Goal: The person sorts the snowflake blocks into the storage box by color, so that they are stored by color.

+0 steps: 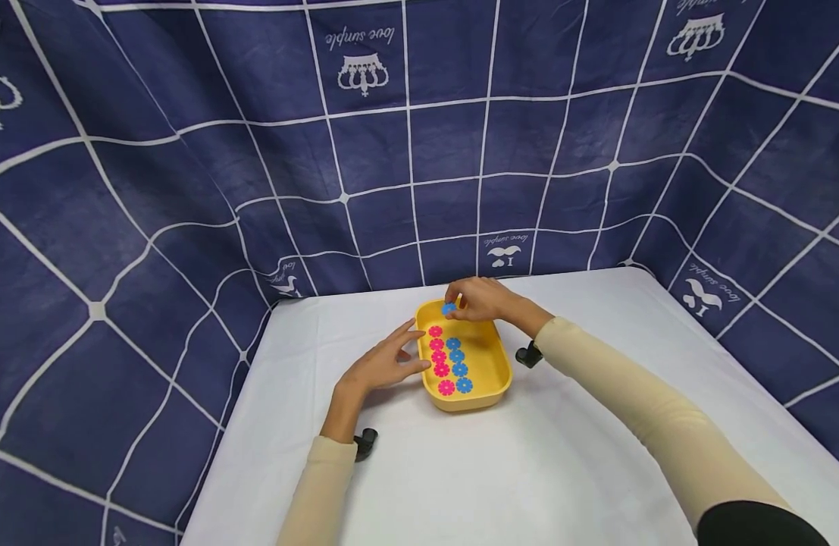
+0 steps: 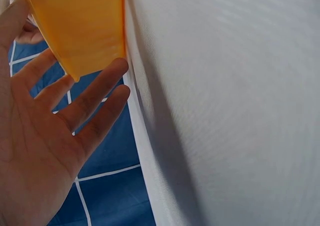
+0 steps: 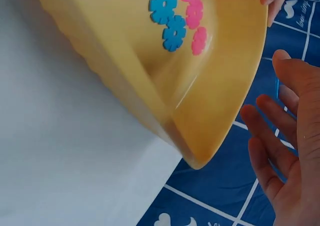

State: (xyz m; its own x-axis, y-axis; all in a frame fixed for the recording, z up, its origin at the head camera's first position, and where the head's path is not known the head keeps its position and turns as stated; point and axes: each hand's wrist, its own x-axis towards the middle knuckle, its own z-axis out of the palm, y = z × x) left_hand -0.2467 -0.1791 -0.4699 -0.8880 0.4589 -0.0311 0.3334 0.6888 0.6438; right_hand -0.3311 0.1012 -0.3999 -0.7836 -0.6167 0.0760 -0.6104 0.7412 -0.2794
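Note:
A yellow tray (image 1: 486, 356) on the table holds a row of pink flower-shaped pieces (image 1: 439, 356) along its left side, with a row of blue flower-shaped pieces (image 1: 459, 369) beside it. Over the tray's far end, my right hand (image 1: 483, 298) pinches one more blue flower-shaped piece (image 1: 449, 309) between thumb and fingers; in the right wrist view only a thin blue edge of it shows. My left hand (image 1: 381, 365) is at the tray's left side with fingers spread, thumb and fingertips right at the rim. The left wrist view shows its fingers (image 2: 100, 88) beside the tray's outer wall.
White cloth (image 1: 433, 478) covers the table under the tray. Behind and at both sides hangs a dark blue curtain (image 1: 446, 144) with white grid lines. A black wrist device (image 1: 528, 355) sits by the right wrist, and another (image 1: 366, 444) by the left.

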